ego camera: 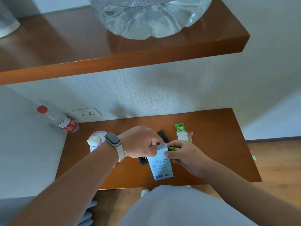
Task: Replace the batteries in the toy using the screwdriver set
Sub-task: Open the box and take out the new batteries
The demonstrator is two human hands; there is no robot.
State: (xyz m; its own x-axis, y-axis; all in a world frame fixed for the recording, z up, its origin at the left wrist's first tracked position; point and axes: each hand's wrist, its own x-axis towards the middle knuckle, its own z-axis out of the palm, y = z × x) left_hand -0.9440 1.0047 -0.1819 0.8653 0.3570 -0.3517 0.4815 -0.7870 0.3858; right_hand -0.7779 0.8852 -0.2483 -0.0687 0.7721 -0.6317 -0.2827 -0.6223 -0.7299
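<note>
My left hand [140, 142] pinches the top edge of a light blue paper box [161, 163], which tilts above the lower wooden table [211, 144]. My right hand [184, 154] grips the box's right side and also holds a green battery [174, 148] between its fingers. Under the box lies a black screwdriver set case [143, 160], partly hidden. The purple and white toy [96, 141] stands to the left, behind my left wrist. A green battery blister pack [182, 133] lies torn open at the back right of the table.
A clear bottle with a red cap [61, 121] leans in the left corner by a wall socket [87, 113]. A wooden shelf [114, 62] overhangs above, carrying a large water jug [146, 18]. My lap fills the foreground.
</note>
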